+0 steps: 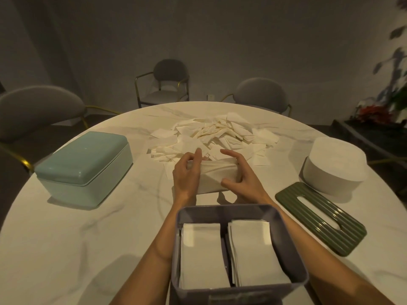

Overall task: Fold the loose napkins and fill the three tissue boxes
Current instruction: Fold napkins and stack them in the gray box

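Observation:
A heap of loose white napkins [218, 134] lies at the far middle of the round table. Just in front of it, my left hand [187, 175] and my right hand [239, 177] hold a white napkin [214, 177] between them, fingers curled on its two ends. Nearest me stands an open grey-purple tissue box [284, 230] with two stacks of folded napkins inside. A teal tissue box [86, 168] with its lid on sits at the left. A white round tissue box [334, 168] stands at the right.
A dark green ribbed lid [317, 219] with a slot lies flat at the right, beside the open box. Grey chairs [169, 80] stand around the white marble table [88, 249]. A plant [394, 69] is at the far right.

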{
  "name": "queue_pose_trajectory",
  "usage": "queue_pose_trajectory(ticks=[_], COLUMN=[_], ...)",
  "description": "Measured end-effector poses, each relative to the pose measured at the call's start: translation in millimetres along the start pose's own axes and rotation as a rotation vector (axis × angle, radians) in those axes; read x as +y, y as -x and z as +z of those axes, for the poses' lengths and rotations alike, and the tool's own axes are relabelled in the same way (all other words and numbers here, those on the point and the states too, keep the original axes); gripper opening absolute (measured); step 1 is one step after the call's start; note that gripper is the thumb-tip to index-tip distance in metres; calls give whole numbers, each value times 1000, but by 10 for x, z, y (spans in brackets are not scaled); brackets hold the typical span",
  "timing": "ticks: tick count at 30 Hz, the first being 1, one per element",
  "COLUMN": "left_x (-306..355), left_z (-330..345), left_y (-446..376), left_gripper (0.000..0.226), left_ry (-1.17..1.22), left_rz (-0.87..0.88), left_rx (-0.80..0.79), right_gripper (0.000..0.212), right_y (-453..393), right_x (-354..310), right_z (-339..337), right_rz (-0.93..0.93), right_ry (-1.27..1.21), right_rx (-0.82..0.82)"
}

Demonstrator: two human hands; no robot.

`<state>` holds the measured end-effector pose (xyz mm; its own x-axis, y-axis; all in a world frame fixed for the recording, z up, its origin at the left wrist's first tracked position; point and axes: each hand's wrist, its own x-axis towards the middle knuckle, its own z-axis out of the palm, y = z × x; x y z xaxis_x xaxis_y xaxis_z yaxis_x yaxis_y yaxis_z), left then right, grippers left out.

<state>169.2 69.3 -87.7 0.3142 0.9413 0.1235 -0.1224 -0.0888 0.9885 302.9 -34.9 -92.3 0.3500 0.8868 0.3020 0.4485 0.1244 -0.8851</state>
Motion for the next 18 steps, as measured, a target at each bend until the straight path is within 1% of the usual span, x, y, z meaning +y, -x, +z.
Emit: queue_pose_trajectory(ticks=[3, 7, 10, 12, 13, 15, 18], left_x=[10, 36, 29, 27, 20, 12, 8], left_z=[4, 25, 46, 47, 41, 23, -50], left_y=[-8, 13, 8, -6, -11, -20, -65], left_gripper=[20, 21, 21, 22, 22, 22, 22], left_ry=[69, 96, 36, 4, -1, -13, -12], left_rz=[-25, -42, -42, -53, -62, -91, -91], left_rx=[57, 60, 3, -7, -1, 0, -28], right_gripper=[80, 78, 75, 76, 76, 70, 51], right_y=[-24, -32, -22, -11, -7, 7, -9], right_x=[-3, 25, 36, 33, 21, 36, 41], right_z=[28, 89, 121, 116, 120, 139, 64], right_rz=[2, 12, -6, 10, 3, -33, -67], right_ry=[-41, -99, -97, -124, -115, -27, 68], right_rx=[8, 60, 40, 50, 30, -42, -55])
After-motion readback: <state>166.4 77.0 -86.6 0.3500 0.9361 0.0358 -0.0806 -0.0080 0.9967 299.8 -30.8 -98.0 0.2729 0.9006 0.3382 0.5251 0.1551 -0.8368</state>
